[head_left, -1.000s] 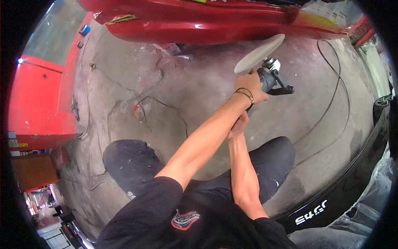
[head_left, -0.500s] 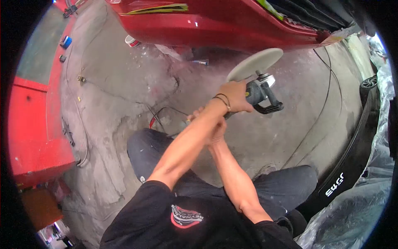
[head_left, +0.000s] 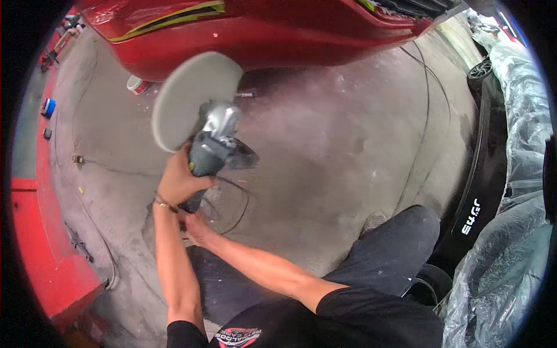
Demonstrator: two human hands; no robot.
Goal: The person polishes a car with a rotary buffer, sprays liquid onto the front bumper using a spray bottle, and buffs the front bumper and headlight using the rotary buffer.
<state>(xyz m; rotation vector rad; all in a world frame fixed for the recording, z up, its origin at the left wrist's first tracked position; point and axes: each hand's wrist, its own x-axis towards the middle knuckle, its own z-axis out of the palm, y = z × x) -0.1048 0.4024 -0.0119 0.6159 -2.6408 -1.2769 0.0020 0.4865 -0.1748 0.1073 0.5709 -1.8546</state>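
Observation:
A polisher point(head_left: 209, 153) with a large round pale pad point(head_left: 191, 95) is held up at left of centre, its pad face turned up and left. My left hand point(head_left: 178, 181), a bracelet at its wrist, is wrapped round the tool's dark body. Lower down, my right hand point(head_left: 196, 227) grips the rear end, its fingers partly hidden. The pad overlaps the lower edge of a red car panel point(head_left: 249, 43) in view; whether they touch I cannot tell. Motion blurs the pad and metal head.
Dark cables point(head_left: 426, 116) lie on the concrete floor point(head_left: 307, 174). A white and red tub point(head_left: 137, 85) stands near the panel. Along the left is a red structure point(head_left: 58, 255). At the right are a black panel with white lettering point(head_left: 471, 217) and plastic sheeting point(head_left: 505, 249).
Both hands have carried the polisher left across the view, and its pad has turned more upright. The view has shifted, with the red panel further left.

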